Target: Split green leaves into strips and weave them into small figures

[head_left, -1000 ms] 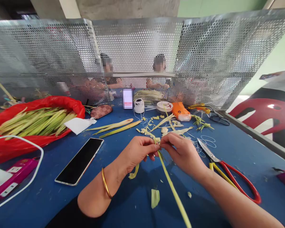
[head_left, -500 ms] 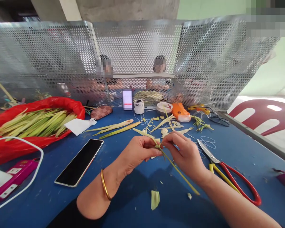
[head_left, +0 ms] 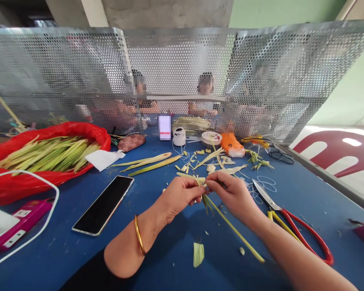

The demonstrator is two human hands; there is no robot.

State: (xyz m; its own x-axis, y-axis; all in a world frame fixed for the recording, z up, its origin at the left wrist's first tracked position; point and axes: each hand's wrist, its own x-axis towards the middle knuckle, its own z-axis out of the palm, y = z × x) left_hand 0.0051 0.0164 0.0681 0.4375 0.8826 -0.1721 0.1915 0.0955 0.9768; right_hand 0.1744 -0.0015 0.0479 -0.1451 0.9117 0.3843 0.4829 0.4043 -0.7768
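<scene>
My left hand (head_left: 185,190) is closed, its thumb and fingers pinching a long pale green plant stalk (head_left: 236,233) with leafy strips bunched near its top. From the grip the stalk slants down to the right over the blue table. Close beside it my right hand (head_left: 230,190) is closed too, thumb and fingertips pinched on a leaf strip (head_left: 204,186) at the bunched spot. The fingers partly hide that spot, so its exact shape is unclear. Small leaf tufts hang just under the hands. Husk-like scraps (head_left: 210,157) lie beyond them.
Red-and-yellow-handled scissors (head_left: 286,214) and loose white thread (head_left: 265,184) lie right. A black-screened phone (head_left: 103,205), purple power strip (head_left: 21,222) and red bag (head_left: 104,137) of green leaves are left. Thread spool (head_left: 178,137), tape roll (head_left: 211,138) and orange packet (head_left: 232,144) stand before a perforated metal screen (head_left: 176,52).
The leafy strips below my fingers now hang down more visibly. The stalk's lower end has shifted slightly down and right. Both hands stay close together; the camera view has turned slightly.
</scene>
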